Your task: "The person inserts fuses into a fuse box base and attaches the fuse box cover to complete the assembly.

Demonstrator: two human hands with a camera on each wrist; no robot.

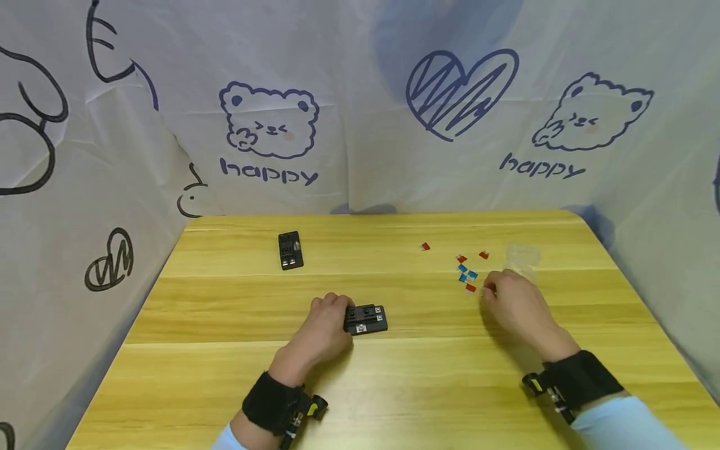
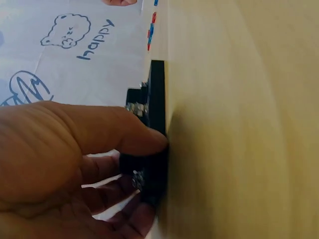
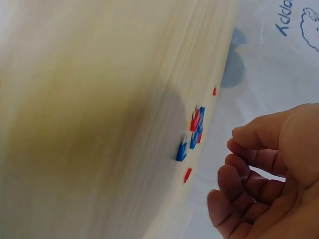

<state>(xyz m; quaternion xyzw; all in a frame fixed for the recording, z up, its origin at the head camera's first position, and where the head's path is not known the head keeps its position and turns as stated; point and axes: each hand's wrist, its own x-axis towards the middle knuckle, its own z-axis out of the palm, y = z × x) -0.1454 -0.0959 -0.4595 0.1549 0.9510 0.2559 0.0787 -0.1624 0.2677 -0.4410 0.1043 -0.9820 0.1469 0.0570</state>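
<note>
A: What is the left hand [image 1: 322, 329] doing?
B: Gripping a black block [image 1: 368, 319] between thumb and fingers, around the middle of the wooden tabletop [image 1: 427, 387].
A: And the right hand [image 1: 517, 304]?
B: Its fingers are bent just beside small red pieces [image 1: 470, 288] and blue pieces [image 1: 472, 275], toward the tabletop's far right corner; I cannot tell whether it pinches anything.
A: Anything else?
B: A second black block [image 1: 290, 250] lies near the far edge, left of centre.
</note>
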